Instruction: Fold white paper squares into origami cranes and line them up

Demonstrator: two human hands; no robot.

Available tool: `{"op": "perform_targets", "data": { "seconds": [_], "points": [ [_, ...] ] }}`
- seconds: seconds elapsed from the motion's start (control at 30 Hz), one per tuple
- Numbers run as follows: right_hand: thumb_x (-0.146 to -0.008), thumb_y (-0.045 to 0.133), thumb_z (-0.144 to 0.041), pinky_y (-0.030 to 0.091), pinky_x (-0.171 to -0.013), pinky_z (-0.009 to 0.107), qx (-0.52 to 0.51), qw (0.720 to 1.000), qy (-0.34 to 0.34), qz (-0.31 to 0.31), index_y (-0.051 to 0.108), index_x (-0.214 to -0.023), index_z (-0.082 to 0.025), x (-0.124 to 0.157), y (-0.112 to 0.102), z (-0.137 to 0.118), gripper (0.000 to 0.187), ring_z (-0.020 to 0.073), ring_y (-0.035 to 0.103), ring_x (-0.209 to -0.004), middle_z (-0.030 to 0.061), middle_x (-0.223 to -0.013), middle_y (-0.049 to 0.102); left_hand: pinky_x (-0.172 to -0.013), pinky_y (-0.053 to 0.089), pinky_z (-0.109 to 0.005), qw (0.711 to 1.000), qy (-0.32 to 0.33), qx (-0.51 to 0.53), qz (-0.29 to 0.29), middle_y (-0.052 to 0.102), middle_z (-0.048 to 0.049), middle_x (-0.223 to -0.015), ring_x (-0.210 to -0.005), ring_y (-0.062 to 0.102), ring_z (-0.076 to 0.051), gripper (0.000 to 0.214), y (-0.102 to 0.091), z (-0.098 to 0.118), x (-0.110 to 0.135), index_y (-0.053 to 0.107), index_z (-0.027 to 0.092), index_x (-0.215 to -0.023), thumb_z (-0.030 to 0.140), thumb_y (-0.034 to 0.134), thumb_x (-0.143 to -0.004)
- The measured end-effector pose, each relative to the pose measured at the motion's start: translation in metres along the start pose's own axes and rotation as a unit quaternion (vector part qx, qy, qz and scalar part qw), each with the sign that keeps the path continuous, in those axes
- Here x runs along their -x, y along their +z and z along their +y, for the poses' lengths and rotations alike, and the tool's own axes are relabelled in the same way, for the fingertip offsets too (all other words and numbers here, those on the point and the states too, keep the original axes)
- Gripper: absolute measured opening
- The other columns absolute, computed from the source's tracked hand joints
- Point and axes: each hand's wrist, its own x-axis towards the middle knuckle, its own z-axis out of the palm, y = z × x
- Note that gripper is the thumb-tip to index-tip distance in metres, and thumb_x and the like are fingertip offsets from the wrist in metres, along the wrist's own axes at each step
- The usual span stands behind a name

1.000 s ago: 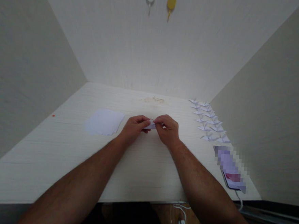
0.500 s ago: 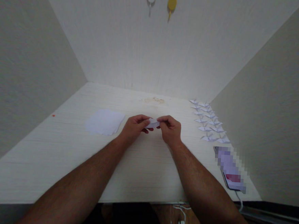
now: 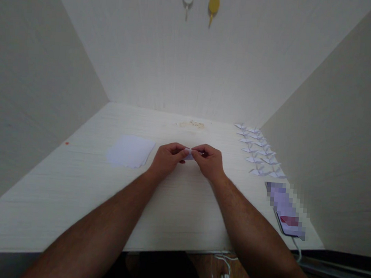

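Observation:
A small folded piece of white paper (image 3: 189,156) is pinched between both hands above the middle of the table. My left hand (image 3: 169,158) grips its left side with thumb and fingers. On its right side, my right hand (image 3: 210,158) presses thumb and fingertips together, close to the left thumb. Most of the paper is hidden behind the fingers, so its exact folded shape cannot be made out.
A stack of white paper sheets (image 3: 131,150) lies left of my hands. Several folded paper cranes (image 3: 254,159) stand in two rows at the right. Nearer me lies a phone (image 3: 284,209) with a cable. Walls enclose the table (image 3: 73,199); two hooks (image 3: 214,4) hang on the back one.
My right hand has shifted slightly left along the paper, bringing its fingertips close to my left thumb. Less of the paper shows now. My left hand has barely moved.

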Motion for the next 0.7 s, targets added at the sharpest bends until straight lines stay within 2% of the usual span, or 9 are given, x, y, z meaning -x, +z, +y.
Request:
{"op": "perform_targets", "data": {
  "seconds": [0.33,0.53,0.7],
  "points": [
    [-0.073,0.070,-0.033,0.045,-0.053,0.025,-0.040,0.998,0.047,-0.010,0.071,-0.073,-0.018,-0.0004,0.0010,0.0027,0.015,0.0123,0.058,-0.055,0.0011,-0.061,0.067,-0.058,0.051,-0.027,1.000,0.001,-0.017,0.013,0.068,-0.0032,-0.063,-0.057,0.062,-0.014,0.025,0.0006,0.0006,0.0016,0.067,0.014,-0.070,0.038,0.075,-0.070],
    [-0.073,0.070,-0.032,0.046,-0.054,0.026,-0.052,0.997,0.054,-0.010,0.071,-0.072,-0.018,-0.0002,0.0011,-0.0013,0.015,0.0122,0.058,-0.055,0.0010,-0.062,0.067,-0.058,0.049,-0.027,1.000,0.009,-0.013,0.018,0.068,-0.0031,-0.062,-0.056,0.062,-0.014,0.025,0.0016,0.0006,0.0026,0.064,0.015,-0.068,0.037,0.073,-0.072],
    [-0.070,0.071,-0.032,0.043,-0.050,0.024,-0.052,0.995,0.088,-0.014,0.069,-0.066,-0.017,-0.0027,-0.0003,-0.0035,0.016,0.0115,0.056,-0.051,0.0002,-0.056,0.064,-0.059,0.049,-0.027,0.999,-0.005,-0.032,0.007,0.068,-0.0040,-0.063,-0.058,0.063,-0.015,0.023,0.0004,0.0009,0.0021,0.064,0.015,-0.069,0.036,0.071,-0.073]
  ]
}}
